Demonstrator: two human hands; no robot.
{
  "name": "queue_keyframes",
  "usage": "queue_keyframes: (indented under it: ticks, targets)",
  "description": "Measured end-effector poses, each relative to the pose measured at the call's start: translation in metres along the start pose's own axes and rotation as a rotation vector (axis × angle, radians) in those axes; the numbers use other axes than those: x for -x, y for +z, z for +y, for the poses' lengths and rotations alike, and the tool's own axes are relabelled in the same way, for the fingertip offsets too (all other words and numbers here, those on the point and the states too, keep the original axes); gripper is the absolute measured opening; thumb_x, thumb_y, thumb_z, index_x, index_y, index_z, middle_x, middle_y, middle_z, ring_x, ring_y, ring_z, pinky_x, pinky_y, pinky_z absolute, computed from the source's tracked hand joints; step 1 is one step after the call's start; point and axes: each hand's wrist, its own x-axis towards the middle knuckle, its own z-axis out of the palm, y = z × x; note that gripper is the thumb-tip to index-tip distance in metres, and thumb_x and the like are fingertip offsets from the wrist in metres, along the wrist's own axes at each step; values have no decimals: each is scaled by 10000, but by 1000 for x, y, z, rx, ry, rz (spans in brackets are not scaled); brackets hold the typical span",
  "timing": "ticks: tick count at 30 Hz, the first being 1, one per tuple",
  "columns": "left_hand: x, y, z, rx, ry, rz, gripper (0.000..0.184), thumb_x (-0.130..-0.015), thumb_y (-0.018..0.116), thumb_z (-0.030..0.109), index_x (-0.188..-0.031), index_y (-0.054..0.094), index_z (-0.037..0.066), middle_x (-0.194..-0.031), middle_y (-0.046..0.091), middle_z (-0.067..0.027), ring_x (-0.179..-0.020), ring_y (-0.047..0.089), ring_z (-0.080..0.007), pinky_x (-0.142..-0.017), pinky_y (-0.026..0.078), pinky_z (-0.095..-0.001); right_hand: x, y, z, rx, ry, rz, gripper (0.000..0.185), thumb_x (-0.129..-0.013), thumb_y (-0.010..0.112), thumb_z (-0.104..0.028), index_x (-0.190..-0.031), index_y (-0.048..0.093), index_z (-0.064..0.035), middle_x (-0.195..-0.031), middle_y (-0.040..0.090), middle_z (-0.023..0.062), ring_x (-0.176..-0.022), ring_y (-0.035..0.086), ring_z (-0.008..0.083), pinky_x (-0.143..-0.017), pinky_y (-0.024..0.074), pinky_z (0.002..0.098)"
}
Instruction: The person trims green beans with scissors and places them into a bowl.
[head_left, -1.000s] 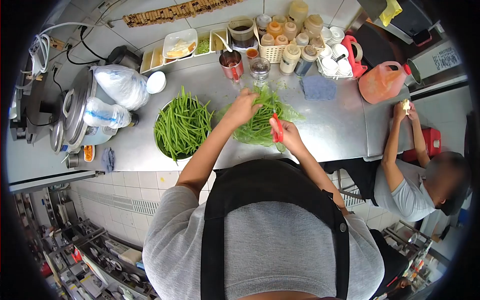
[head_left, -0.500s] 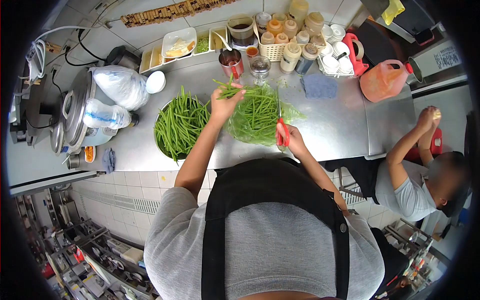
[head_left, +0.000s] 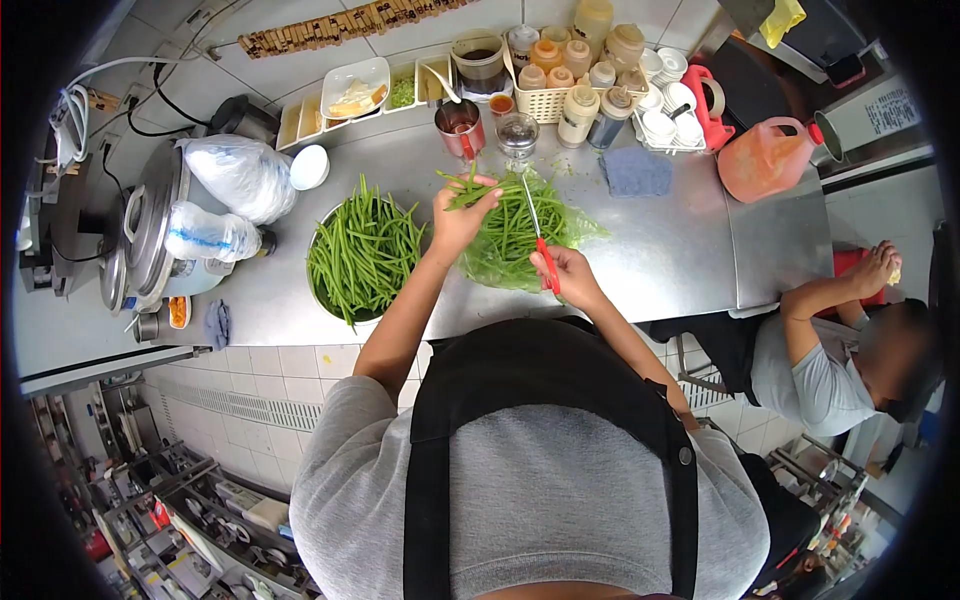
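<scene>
My left hand (head_left: pixel 458 222) is closed round a small bunch of green beans (head_left: pixel 466 188), held above the left part of a clear plastic bag (head_left: pixel 575 230). More cut beans (head_left: pixel 512 228) fill that open bag on the steel counter. In my right hand (head_left: pixel 572 278) are red-handled scissors (head_left: pixel 543 255), their blades pointing up and slightly left over the bag, towards the bunch. The blades look nearly closed. A round metal bowl (head_left: pixel 318 290) heaped with long green beans (head_left: pixel 365 250) stands left of my left forearm.
Behind the bag are a red-and-steel cup (head_left: pixel 460 132) and a glass jar (head_left: pixel 517 134). Sauce bottles (head_left: pixel 579 115) in a basket, a blue cloth (head_left: pixel 637 172) and an orange jug (head_left: pixel 765 160) stand to the right. A co-worker (head_left: pixel 815 360) sits at the right; a wrapped bundle (head_left: pixel 240 172) lies left.
My right hand has moved slightly left, and the scissors now tilt towards the bunch. My left hand has shifted a little right and down. The co-worker's hands have moved right and lower.
</scene>
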Motion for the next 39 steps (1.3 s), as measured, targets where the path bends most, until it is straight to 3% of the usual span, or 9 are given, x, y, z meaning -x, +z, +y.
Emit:
queue_keyframes:
  ticks: [5,7,13,24,30,33,35,39]
  targets:
    - [-2,-7,-2,-79,-78,-120,135,-778,697,59,-882,635,0,-768,652,-51,-661,623,-99,-604,499,-223,-3,-4,2,57,31,17,325,-871,609,-349,-735,565,-56,-583,496,-27,-495,485,61,-471,408,215]
    - [-1,-6,-1,-83,-83,-143,137,-778,698,63,-883,636,0,-762,653,-51,-661,623,-99,-602,498,-223,-3,-3,-2,23,23,40,404,-832,655,-385,-603,506,-88,-512,437,-47,-461,399,44,-447,320,222]
    - [0,-4,0,-74,-90,-164,142,-775,701,64,-885,638,0,-771,655,-55,-670,624,-102,-603,501,-228,1,-1,-15,86,-2,79,425,-815,686,-355,-559,468,-95,-508,397,-61,-472,332,37,-443,280,231]
    - [1,-5,-3,-11,-69,-136,126,-764,703,45,-863,638,2,-779,651,-53,-683,620,-101,-608,497,-223,2,-1,-6,106,-23,103,449,-796,713,-324,-536,431,-90,-504,367,-65,-479,304,40,-444,263,233]
    - [0,-10,3,-162,-72,-102,148,-741,722,42,-859,642,6,-774,656,-51,-676,606,-76,-583,467,-212,7,-2,-4,33,-34,75,445,-803,707,-326,-538,437,-92,-506,372,-70,-480,306,36,-440,253,233]
    - [-1,-11,2,-207,-41,-122,155,-726,736,52,-848,650,10,-775,661,-56,-684,604,-78,-594,472,-225,10,-4,-11,60,-13,56,440,-806,703,-326,-541,443,-91,-506,377,-70,-479,310,33,-436,250,233]
    - [-1,-12,2,-334,115,-116,149,-719,744,64,-831,657,16,-780,664,-59,-693,608,-90,-610,481,-240,10,-4,-13,79,-11,53,438,-807,702,-326,-542,445,-91,-506,378,-70,-478,311,32,-435,249,233]
    - [1,-11,3,-334,145,-93,155,-706,753,72,-819,660,19,-772,660,-71,-684,614,-116,-628,487,-262,8,-3,-9,75,-9,27,449,-812,697,-330,-538,432,-92,-498,371,-70,-473,311,32,-430,246,239]
